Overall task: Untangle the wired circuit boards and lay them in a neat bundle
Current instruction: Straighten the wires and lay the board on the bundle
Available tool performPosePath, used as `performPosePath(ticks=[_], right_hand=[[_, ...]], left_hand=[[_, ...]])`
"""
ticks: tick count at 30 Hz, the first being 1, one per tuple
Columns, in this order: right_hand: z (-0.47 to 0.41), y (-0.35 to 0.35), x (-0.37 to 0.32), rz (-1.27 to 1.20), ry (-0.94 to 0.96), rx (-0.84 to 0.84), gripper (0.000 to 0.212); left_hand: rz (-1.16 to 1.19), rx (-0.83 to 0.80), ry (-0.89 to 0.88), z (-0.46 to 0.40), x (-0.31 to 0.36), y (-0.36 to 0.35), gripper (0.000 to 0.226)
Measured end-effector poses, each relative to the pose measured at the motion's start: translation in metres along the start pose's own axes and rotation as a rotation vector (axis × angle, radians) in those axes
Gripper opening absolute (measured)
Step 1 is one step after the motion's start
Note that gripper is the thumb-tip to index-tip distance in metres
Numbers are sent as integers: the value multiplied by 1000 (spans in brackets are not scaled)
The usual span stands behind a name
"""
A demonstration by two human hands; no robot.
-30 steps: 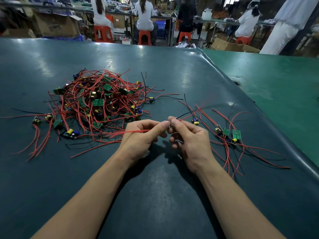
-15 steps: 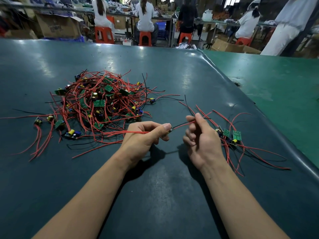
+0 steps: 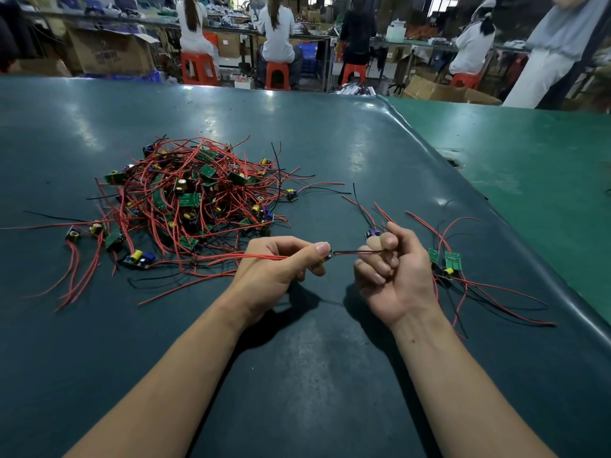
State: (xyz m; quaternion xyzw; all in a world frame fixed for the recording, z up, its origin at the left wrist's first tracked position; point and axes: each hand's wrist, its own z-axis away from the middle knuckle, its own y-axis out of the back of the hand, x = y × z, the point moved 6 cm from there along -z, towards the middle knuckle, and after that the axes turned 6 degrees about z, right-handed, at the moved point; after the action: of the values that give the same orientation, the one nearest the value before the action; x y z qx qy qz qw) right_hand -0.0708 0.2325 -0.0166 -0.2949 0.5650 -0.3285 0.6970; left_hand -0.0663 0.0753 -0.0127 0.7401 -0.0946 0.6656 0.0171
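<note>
Two hands apart, left hand (image 3: 277, 266) pinching a small board (image 3: 325, 259), right hand (image 3: 390, 269) gripping its black wire (image 3: 350, 251)

My table (image 3: 297, 375): dark teal mat, glossy with glare.
To my right: green table (image 3: 529, 153).
Beyond: red stools (image 3: 198, 69), cardboard boxes (image 3: 110, 52), workbenches.

Single head cam, wide-angle, looks fwd/down from above my forearms; near to table (image 3: 330, 375), workshop bg at top edge.

Red-wired green boards (image 3: 190, 200), dark teal table (image 3: 297, 375)
</note>
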Motion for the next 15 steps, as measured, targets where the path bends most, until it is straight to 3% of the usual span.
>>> performPosePath(ticks=[6,11,13,15], right_hand=[[-3,6,-9,12,73,80,37],[-5,8,-6,-53,10,48,52],[-6,9,-7,23,61,92,51],[-5,6,-8,246,158,98,41]], left_hand=[[22,25,16,-1,0,3,21],[7,-28,7,2,1,-1,19],[22,-4,-4,1,2,1,21],[99,63,0,-2,2,6,21]])
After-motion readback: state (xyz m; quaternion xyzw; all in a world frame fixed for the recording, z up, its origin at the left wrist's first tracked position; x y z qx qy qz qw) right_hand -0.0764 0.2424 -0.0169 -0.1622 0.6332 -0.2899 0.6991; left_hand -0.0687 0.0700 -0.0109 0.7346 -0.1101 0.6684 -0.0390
